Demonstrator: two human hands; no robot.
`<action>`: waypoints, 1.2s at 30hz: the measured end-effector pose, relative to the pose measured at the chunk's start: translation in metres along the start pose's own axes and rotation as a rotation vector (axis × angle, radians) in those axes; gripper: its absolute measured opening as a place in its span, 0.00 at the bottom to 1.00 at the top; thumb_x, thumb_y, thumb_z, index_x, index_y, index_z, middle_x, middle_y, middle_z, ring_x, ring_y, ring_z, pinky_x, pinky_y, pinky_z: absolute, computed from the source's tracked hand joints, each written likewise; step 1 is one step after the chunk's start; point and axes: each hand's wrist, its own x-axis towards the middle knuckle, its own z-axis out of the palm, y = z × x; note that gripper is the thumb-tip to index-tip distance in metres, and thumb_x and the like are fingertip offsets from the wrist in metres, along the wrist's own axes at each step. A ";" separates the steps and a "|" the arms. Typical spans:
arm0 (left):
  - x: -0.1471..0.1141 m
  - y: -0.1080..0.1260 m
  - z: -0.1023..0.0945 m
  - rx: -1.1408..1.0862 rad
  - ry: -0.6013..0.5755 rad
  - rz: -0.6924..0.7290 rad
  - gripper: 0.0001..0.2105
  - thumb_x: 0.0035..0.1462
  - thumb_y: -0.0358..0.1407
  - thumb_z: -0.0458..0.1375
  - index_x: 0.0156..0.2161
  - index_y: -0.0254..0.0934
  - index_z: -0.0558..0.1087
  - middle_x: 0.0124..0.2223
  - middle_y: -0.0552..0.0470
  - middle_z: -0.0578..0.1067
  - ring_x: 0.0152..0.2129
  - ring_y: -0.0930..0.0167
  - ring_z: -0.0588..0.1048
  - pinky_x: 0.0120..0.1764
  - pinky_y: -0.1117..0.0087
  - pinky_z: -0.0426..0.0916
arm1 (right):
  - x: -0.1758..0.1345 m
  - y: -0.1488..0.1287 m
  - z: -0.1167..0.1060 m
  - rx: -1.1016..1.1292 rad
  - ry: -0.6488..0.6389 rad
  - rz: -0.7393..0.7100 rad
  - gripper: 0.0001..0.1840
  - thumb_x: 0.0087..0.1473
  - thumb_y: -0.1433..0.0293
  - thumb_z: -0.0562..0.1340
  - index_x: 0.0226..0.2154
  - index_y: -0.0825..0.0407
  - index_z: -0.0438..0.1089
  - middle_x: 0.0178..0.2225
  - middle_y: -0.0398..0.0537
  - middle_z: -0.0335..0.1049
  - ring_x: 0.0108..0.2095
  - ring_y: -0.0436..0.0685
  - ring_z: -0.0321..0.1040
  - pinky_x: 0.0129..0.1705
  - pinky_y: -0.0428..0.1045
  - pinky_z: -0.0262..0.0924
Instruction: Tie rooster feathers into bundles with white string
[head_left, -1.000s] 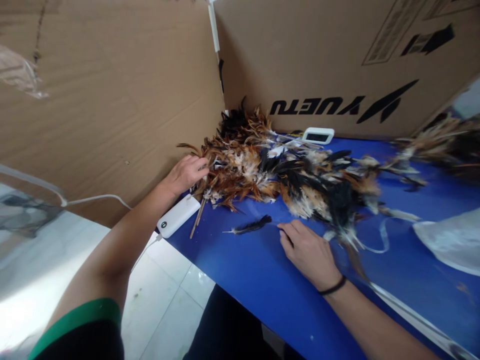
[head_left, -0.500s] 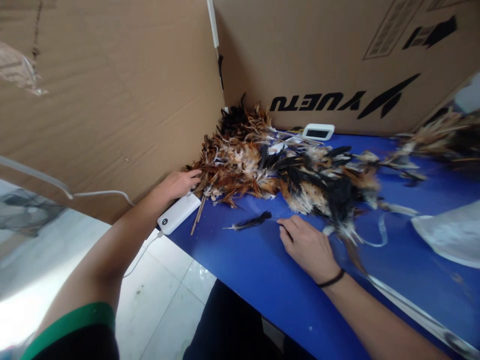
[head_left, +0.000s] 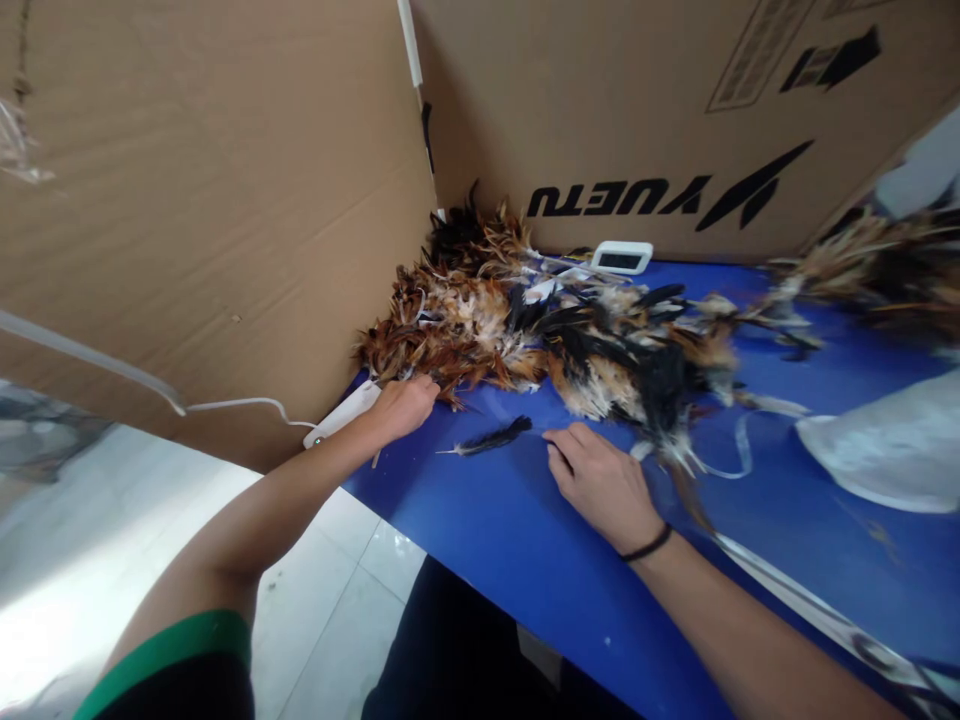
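Observation:
My left hand (head_left: 409, 405) is at the front edge of a heap of brown and black feathers (head_left: 472, 310), its fingers drawn together. Whatever may be between those fingertips is too small to make out. Partly behind that wrist lies a white power bank (head_left: 349, 412) with a cable. On the blue tabletop, between both hands, rests a single black feather (head_left: 491, 440) with a pale quill. Just right of its tip, my right hand (head_left: 600, 480) stays low over the table with thumb and fingers curled together; what they hold, if anything, does not show.
Cardboard walls (head_left: 615, 110) enclose the blue table (head_left: 480, 540) at the left and back. A small white device with a dark screen (head_left: 622, 258) stands by the back wall. At the right are a white cloth-like object (head_left: 892, 445), more feathers (head_left: 885, 275) and a strip (head_left: 795, 590).
My left hand has moved right and toward me, from beside the power bank to the front of the heap, and its fingers have closed. My right hand keeps nearly the same place.

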 end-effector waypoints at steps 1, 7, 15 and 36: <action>0.000 0.000 0.000 -0.013 0.023 -0.001 0.11 0.60 0.34 0.48 0.40 0.33 0.71 0.39 0.45 0.72 0.31 0.69 0.74 0.33 0.69 0.68 | 0.000 0.000 0.000 0.003 0.001 0.000 0.13 0.59 0.70 0.53 0.37 0.52 0.72 0.32 0.46 0.69 0.31 0.51 0.65 0.32 0.47 0.53; 0.013 -0.014 -0.003 -0.175 0.246 -0.081 0.08 0.60 0.35 0.51 0.39 0.34 0.70 0.43 0.45 0.71 0.38 0.68 0.73 0.40 0.69 0.68 | 0.002 -0.002 -0.002 0.008 -0.001 0.008 0.13 0.59 0.70 0.52 0.37 0.52 0.72 0.32 0.47 0.69 0.29 0.51 0.64 0.31 0.47 0.52; 0.029 -0.008 0.009 -0.127 0.091 -0.228 0.09 0.58 0.36 0.53 0.39 0.32 0.71 0.40 0.42 0.74 0.36 0.66 0.75 0.39 0.68 0.68 | 0.001 -0.002 -0.002 0.014 -0.012 0.013 0.14 0.59 0.71 0.51 0.37 0.52 0.72 0.32 0.47 0.69 0.30 0.51 0.65 0.31 0.47 0.52; 0.039 0.019 -0.005 -0.441 -0.190 -0.449 0.11 0.51 0.37 0.55 0.34 0.32 0.76 0.24 0.45 0.77 0.25 0.67 0.77 0.29 0.73 0.67 | 0.002 -0.003 -0.002 0.009 -0.018 0.024 0.13 0.59 0.71 0.52 0.36 0.51 0.72 0.32 0.47 0.70 0.31 0.51 0.66 0.31 0.47 0.52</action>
